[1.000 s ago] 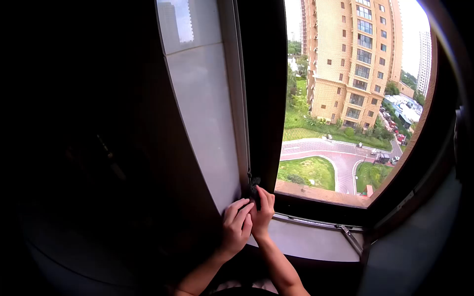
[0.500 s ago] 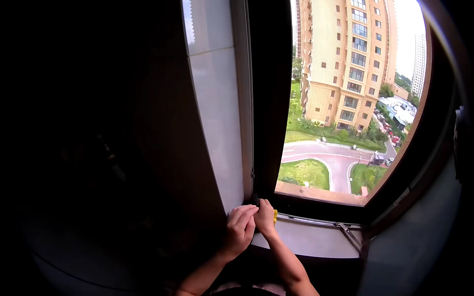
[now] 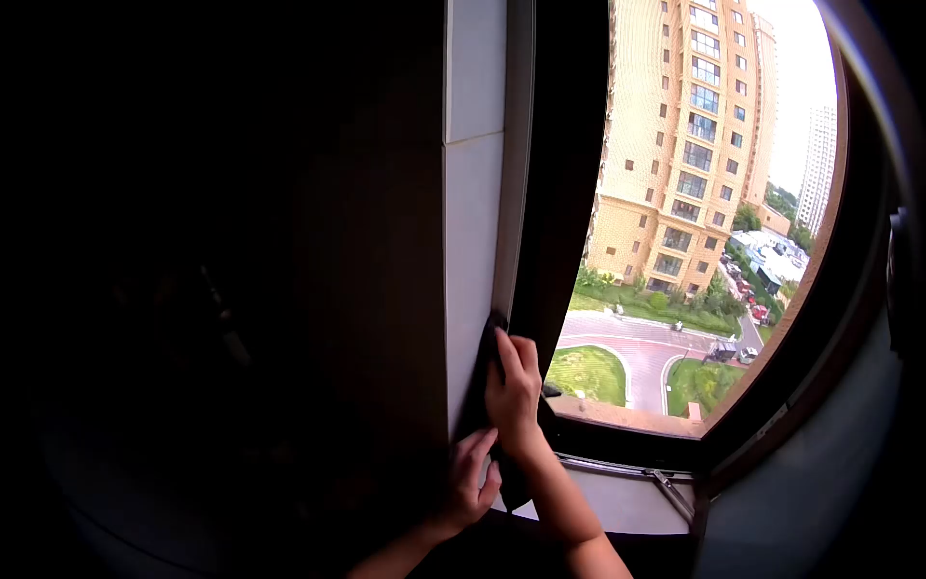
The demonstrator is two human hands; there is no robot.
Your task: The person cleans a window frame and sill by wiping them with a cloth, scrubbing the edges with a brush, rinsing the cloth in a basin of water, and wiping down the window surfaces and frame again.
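Note:
My right hand (image 3: 517, 391) is closed around a dark cloth (image 3: 518, 490) and presses it into the corner between the tiled window reveal (image 3: 473, 241) and the black window frame (image 3: 550, 174). Its forefinger points up along the cloth's top end. The lower part of the cloth hangs beneath my right wrist. Just below and to the left, my left hand (image 3: 473, 478) has its fingers loosely bent and the thumb apart. Its fingertips come close to the right wrist and the cloth; whether they touch is unclear in the shadow.
The pale window sill (image 3: 617, 499) runs to the right, with a metal stay arm (image 3: 668, 490) near its right end. Beyond the window opening (image 3: 627, 367) are a tall building, lawns and a path far below. The left side lies in deep shadow.
My right hand has moved up the frame corner with the cloth, away from my left hand. A yellow patch beside my right hand no longer shows. The camera view has shifted slightly.

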